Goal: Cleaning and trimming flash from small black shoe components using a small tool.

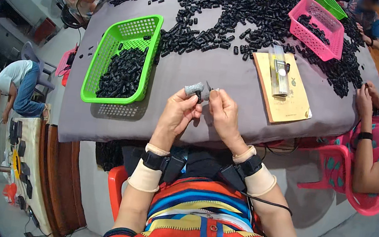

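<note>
Over the near edge of the table, my left hand (178, 112) pinches a small black plastic part (198, 95) between thumb and fingers. A grey wrap (193, 89) covers a fingertip of that hand. Close beside it, my right hand (225, 115) is closed on a small dark pointed blade (209, 87); its tip sticks out toward the left hand, and its handle is hidden in the fingers. Whether the blade touches the part I cannot tell. To the left stands a green basket (89, 78) partly filled with similar black parts (123, 73).
A large spread of black parts (213, 20) covers the far table. At right lie a yellow book (291, 101) with a clear plastic case (278, 75) on it, and a pink basket (322, 50). A co-worker's hands (369, 97) are at the right edge; other people sit farther off.
</note>
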The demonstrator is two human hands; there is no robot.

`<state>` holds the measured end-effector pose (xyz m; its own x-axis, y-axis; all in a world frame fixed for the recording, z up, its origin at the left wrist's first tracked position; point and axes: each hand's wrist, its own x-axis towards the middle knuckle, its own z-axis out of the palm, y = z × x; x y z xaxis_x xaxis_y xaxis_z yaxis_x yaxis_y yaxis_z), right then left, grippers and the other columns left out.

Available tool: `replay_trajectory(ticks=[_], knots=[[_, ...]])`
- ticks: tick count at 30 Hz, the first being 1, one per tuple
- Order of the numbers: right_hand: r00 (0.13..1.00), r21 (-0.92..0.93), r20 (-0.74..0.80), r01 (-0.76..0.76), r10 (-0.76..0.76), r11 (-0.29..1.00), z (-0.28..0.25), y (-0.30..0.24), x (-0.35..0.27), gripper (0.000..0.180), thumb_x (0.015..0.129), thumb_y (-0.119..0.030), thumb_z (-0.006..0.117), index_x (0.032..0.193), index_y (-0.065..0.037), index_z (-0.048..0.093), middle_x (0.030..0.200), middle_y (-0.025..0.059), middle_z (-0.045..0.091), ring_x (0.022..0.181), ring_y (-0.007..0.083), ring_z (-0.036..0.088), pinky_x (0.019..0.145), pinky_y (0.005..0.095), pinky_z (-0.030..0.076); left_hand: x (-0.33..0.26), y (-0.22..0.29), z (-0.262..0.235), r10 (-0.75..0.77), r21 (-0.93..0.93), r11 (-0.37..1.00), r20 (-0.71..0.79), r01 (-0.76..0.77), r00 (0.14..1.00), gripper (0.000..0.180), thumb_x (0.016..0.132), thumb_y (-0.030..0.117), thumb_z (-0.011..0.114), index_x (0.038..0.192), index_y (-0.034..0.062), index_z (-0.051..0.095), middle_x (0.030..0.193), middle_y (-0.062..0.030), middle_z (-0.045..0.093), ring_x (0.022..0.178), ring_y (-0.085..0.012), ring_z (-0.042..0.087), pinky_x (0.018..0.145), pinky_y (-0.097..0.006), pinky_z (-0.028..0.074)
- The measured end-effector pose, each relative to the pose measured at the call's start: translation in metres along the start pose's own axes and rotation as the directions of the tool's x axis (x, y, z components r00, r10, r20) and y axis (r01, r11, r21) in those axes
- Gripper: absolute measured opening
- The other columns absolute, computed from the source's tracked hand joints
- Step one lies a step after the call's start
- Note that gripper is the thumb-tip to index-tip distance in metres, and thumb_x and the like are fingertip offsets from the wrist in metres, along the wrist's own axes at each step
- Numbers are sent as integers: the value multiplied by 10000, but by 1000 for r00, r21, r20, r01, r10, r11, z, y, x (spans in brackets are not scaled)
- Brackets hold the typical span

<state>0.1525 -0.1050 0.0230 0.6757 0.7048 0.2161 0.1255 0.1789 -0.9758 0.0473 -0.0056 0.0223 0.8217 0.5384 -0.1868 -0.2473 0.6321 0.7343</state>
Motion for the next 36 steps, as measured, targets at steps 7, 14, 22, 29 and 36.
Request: replay_trajectory(ticks=[7, 14, 22, 29, 36], knots=[[999, -67, 44, 10, -7, 998, 1, -3, -2, 305, 907, -238, 537, 715, -3, 510, 520, 85, 428, 497, 87, 386, 445, 302, 332, -12, -1, -14, 19, -122, 992, 30, -15, 999, 235, 894, 60, 528, 1125, 21, 548, 902, -76, 593, 696, -123, 527, 591, -222, 459], [974, -276, 171, 193, -150, 942, 2, -14, -6, 283, 852, -202, 591, 674, -6, 491, 590, 159, 500, 496, 273, 483, 466, 369, 360, -15, -3, -20, 56, -208, 977, 71, -40, 996, 264, 902, 66, 518, 1160, 14, 529, 918, -62, 591, 707, -105, 502, 604, -216, 456], [936, -362, 264, 320, -233, 876, 3, -14, -8, 260, 827, -222, 610, 688, -20, 523, 645, 147, 530, 589, 342, 547, 498, 402, 402, -17, -3, -20, 48, -210, 977, 42, -38, 998, 263, 892, 71, 540, 1152, 33, 555, 901, -56, 612, 662, -95, 538, 563, -211, 455], [930, -363, 274, 337, -246, 869, 3, -13, -8, 253, 825, -223, 605, 685, -28, 524, 641, 148, 530, 587, 339, 551, 496, 408, 406, -17, -5, -28, 57, -241, 970, 105, -30, 993, 347, 845, 41, 594, 1182, 5, 523, 956, -81, 610, 710, -94, 555, 620, -204, 480], [928, -403, 274, 349, -253, 846, 4, -13, -9, 266, 825, -222, 605, 669, -32, 504, 634, 140, 530, 582, 337, 553, 489, 409, 406, -18, -3, -21, 45, -214, 976, 71, -28, 997, 319, 858, 46, 576, 1172, 7, 534, 909, -61, 609, 673, -94, 549, 576, -207, 462]])
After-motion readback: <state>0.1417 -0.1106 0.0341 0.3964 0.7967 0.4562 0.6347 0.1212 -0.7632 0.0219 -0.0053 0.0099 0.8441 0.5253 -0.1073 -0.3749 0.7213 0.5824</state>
